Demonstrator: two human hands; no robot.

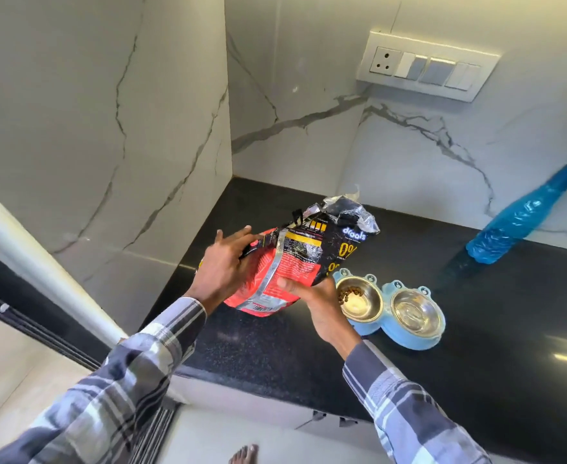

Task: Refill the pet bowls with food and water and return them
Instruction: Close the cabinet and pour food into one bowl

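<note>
A red and black pet food bag (295, 262) with a torn silver top is held above the black counter, tilted with its mouth up and to the right. My left hand (223, 266) grips its left side near the top. My right hand (315, 303) holds its lower right edge. Just right of the bag sits a light blue double bowl stand (409, 343) with two steel bowls. The left bowl (362, 309) holds some brown kibble at its left side. Whether the right bowl (416, 311) holds water, I cannot tell. A blue water bottle (523, 219) stands at the right by the wall.
The black counter (476, 363) runs into a corner of white marble walls. A switch and socket panel (426, 65) is mounted on the back wall. A white rail (41, 262) crosses at the left. A bare foot (243, 453) shows on the floor below.
</note>
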